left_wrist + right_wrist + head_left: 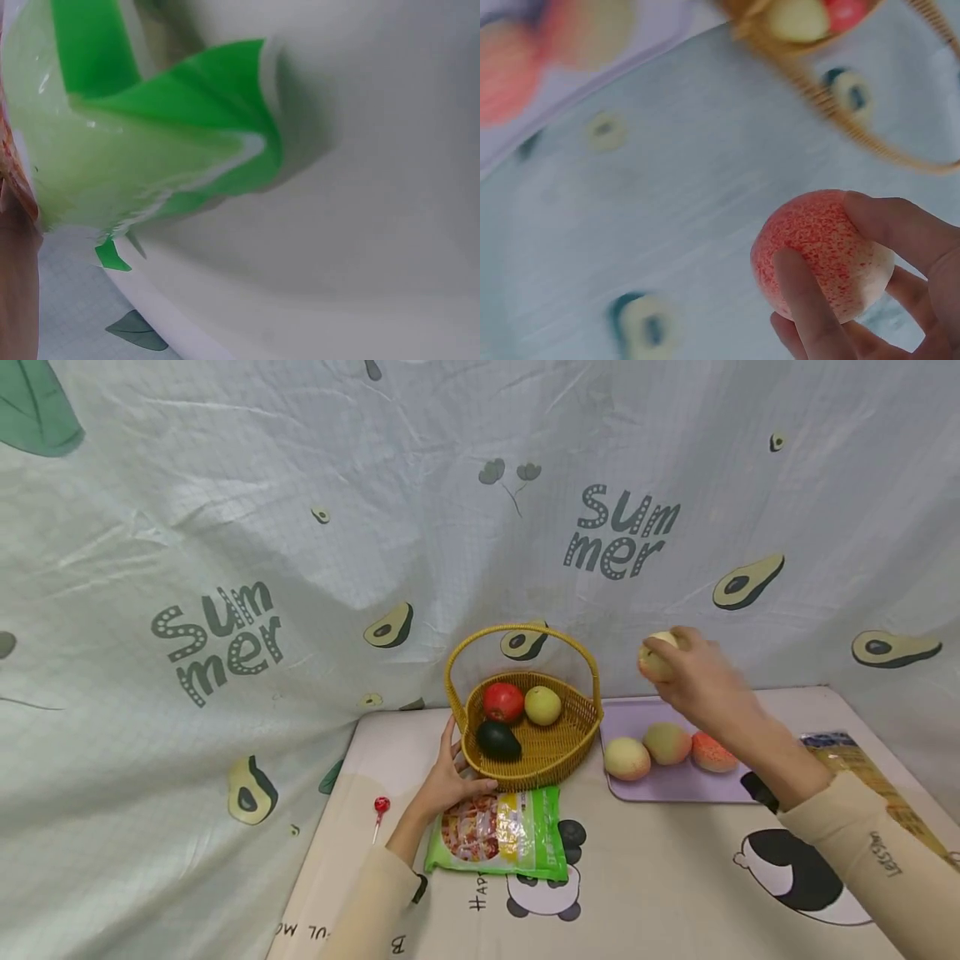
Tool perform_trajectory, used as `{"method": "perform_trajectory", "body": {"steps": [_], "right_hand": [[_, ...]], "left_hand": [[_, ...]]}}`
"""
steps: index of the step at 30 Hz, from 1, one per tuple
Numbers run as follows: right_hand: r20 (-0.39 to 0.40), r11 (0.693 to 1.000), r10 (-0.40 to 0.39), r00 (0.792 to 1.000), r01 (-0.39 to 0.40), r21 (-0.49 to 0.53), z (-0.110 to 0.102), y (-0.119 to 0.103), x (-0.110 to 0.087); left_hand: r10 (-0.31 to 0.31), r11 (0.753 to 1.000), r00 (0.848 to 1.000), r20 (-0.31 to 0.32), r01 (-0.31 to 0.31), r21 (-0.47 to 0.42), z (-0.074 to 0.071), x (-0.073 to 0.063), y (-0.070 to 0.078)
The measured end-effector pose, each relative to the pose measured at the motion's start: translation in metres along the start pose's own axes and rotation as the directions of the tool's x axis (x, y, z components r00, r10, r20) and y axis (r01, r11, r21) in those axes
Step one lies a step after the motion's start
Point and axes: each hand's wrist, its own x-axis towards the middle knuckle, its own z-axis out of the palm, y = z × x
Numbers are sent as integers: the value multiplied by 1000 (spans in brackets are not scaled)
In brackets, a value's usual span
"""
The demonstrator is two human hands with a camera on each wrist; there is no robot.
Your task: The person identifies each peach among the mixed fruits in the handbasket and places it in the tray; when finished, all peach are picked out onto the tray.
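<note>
My right hand (705,681) grips a peach (817,251) between thumb and fingers, raised above the back of the purple tray (697,789). Its red speckled side shows in the right wrist view, a pale yellow side in the head view. On the tray lie three more peaches (627,758). With fingers spread, my left hand (442,785) touches the left side of a yellow wicker basket (555,747), its thumb along the front. Inside the basket are a red round fruit (503,702), a yellow-green round fruit (542,706) and a dark avocado (498,741).
A green and clear food bag (502,835) lies in front of the basket, beside my left wrist. A red lollipop (382,806) lies on the table's left. At far right, under my right forearm, is a yellow packet (862,768). A printed curtain (450,527) hangs behind.
</note>
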Motion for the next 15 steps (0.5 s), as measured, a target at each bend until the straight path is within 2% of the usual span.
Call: {"method": "perform_trajectory", "body": {"steps": [4, 7, 11, 15], "right_hand": [[14, 997, 65, 998, -64, -40, -7, 49, -15], [67, 986, 143, 987, -136, -96, -5, 83, -30], [134, 965, 224, 965, -201, -170, 10, 120, -56], [205, 949, 283, 937, -242, -203, 30, 145, -78]], "left_hand": [[3, 1000, 1000, -1, -3, -1, -1, -1, 1], [7, 1000, 1000, -1, -7, -9, -1, -1, 2], [12, 1000, 1000, 6, -12, -19, -1, 0, 0], [14, 1000, 1000, 4, -14, -22, 0, 0, -2]]}}
